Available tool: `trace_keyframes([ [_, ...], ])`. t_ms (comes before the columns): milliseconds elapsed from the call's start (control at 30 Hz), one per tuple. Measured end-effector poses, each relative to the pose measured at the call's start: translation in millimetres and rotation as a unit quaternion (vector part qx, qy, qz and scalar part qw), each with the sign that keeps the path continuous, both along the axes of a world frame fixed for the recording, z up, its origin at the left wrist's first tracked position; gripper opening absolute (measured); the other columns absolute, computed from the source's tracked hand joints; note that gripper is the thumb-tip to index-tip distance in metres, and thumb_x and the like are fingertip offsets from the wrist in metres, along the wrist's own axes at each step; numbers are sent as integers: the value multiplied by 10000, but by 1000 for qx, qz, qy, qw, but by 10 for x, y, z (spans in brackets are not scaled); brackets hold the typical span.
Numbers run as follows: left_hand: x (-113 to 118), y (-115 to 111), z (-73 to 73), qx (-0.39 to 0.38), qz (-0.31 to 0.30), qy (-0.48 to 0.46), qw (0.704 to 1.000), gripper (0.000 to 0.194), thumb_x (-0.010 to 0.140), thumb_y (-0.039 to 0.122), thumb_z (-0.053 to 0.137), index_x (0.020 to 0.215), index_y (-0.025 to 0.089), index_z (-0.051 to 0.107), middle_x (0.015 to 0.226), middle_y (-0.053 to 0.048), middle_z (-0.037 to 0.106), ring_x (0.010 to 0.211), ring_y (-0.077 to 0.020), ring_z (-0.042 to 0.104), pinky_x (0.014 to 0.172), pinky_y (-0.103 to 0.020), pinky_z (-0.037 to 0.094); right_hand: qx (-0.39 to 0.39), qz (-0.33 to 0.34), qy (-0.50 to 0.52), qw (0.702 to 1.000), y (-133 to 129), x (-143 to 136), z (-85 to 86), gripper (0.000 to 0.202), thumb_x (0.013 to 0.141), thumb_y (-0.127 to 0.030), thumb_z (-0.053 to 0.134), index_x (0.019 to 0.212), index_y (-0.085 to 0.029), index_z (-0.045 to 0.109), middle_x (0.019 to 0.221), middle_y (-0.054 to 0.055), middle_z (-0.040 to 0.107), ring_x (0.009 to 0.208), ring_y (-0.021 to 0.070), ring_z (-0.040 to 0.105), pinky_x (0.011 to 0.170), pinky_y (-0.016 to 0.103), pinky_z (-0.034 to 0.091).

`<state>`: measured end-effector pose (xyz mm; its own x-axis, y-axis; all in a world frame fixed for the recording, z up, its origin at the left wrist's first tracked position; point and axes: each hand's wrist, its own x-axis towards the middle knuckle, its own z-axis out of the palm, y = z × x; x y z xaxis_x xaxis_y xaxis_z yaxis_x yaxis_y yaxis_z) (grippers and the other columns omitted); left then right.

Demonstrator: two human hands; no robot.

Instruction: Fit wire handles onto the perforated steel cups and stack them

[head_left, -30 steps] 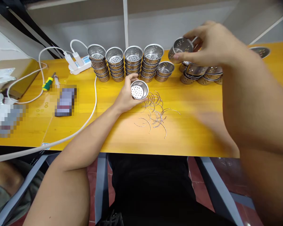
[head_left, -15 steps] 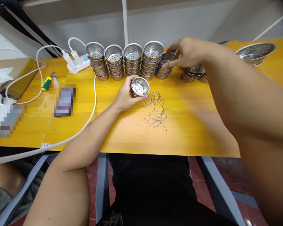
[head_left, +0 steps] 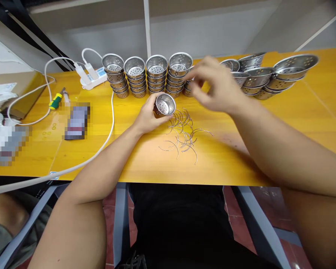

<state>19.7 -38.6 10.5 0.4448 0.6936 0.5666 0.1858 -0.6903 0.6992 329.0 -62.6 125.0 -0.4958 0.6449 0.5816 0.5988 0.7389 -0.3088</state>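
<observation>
My left hand (head_left: 149, 116) is wrapped round a perforated metal cup (head_left: 165, 104), tilted so its holed bottom shows. Just right of and below the cup, a loose pile of thin curved wires (head_left: 184, 130) lies on the table. My right hand (head_left: 214, 84), slightly blurred, hovers above the table with thumb and fingers apart and nothing visible in them. It partly hides the rightmost stack in a row of perforated cups. The nearest fully visible stack (head_left: 180, 69) stands just left of its fingers.
More cup stacks (head_left: 156, 69) line the back of the yellow table (head_left: 140, 160). Wider perforated cups (head_left: 294, 71) lean at the back right. On the left are a power strip (head_left: 93, 78), white cable (head_left: 112, 112), green-yellow screwdriver (head_left: 55, 101), blurred-out phone (head_left: 77, 121) and cardboard box (head_left: 30, 89).
My right hand has let go of the rim in the rightmost stack and moved toward me, its fingers now apart. My left hand keeps the cup in nearly the same place.
</observation>
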Motion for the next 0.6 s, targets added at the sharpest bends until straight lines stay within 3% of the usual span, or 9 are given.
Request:
trace_keyframes([
  [67, -13, -19, 25, 8, -34, 10, 999, 990, 1003, 845, 917, 1703, 242, 560, 1711, -199, 762, 1613, -379, 783, 1426, -562, 635, -23, 80, -29, 996, -182, -169, -190, 407, 1244, -441, 649, 1568, -282, 837, 1420, 172, 727, 1229, 368, 748, 1111, 616, 675],
  [133, -27, -45, 60, 10, -74, 24, 997, 916, 1030, 678, 902, 1740, 230, 536, 1736, -195, 744, 1633, -369, 774, 1437, -541, 629, -39, 109, -53, 992, -264, -289, -382, 477, 1233, -377, 634, 1682, -318, 785, 1499, 168, 662, 1227, 352, 727, 1067, 581, 684],
  [233, -41, -83, 110, 16, -106, 49, 993, 902, 971, 515, 883, 1751, 226, 535, 1734, -188, 737, 1631, -384, 767, 1434, -553, 622, -32, 107, -89, 990, -255, -358, -565, 430, 1216, -279, 579, 1579, -281, 810, 1473, 171, 603, 1186, 327, 691, 1014, 543, 686],
  [367, -26, -130, 153, 11, -96, 73, 993, 893, 871, 364, 848, 1704, 230, 558, 1669, -173, 748, 1562, -383, 776, 1376, -554, 642, -17, 83, -110, 990, -213, -321, -582, 209, 1161, -222, 582, 1262, -245, 762, 1405, 160, 586, 1139, 312, 641, 982, 526, 673],
  [467, -11, -156, 174, 6, -68, 100, 993, 870, 808, 301, 823, 1641, 237, 579, 1586, -152, 760, 1477, -368, 783, 1302, -537, 664, -27, 92, -111, 989, -230, -274, -532, 97, 1150, -323, 663, 1200, -250, 704, 1422, 164, 596, 1150, 329, 644, 1002, 547, 673],
  [600, -20, -145, 188, 13, -56, 114, 992, 893, 794, 280, 832, 1642, 239, 553, 1576, -151, 739, 1474, -372, 772, 1292, -533, 661, -60, 107, -71, 990, -245, -233, -486, 357, 1180, -604, 770, 1293, -267, 739, 1486, 182, 651, 1282, 398, 689, 1150, 630, 674],
])
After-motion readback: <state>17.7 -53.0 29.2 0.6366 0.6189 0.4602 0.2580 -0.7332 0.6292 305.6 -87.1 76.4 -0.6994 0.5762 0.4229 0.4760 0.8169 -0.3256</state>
